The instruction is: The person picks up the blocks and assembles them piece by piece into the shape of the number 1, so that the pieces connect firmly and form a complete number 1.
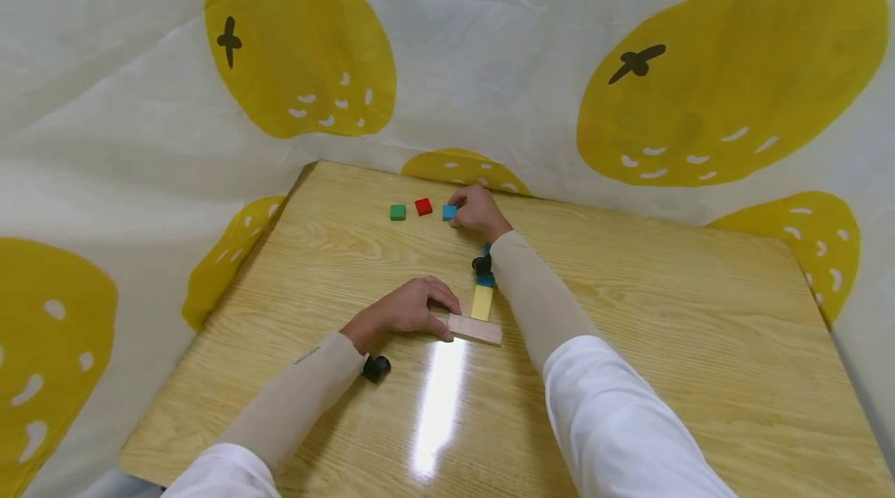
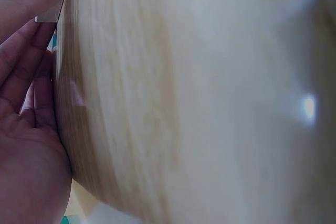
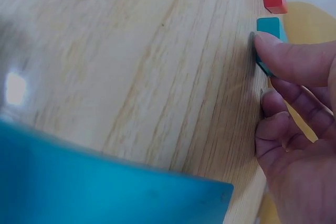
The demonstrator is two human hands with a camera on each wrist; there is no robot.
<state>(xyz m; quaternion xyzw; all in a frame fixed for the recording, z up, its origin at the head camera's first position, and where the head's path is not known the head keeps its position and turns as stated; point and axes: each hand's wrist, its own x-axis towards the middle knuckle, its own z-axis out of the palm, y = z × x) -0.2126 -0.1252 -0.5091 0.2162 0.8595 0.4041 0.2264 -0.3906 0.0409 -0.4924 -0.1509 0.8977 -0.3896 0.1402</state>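
At the back of the table, my right hand pinches a small blue block between thumb and fingers. In the right wrist view the thumb lies against this block, low at the wood. Nearer the front, my left hand holds the left end of a plain wooden block, thumb on the near side and fingers on the far side. A yellow block stretches back from the plain one, with a blue piece beyond it, partly hidden by the right wrist's camera.
A red block and a green block lie left of the small blue one. The wooden table meets a hanging cloth with yellow fruit shapes at its back and left. Black wrist cameras sit under both forearms.
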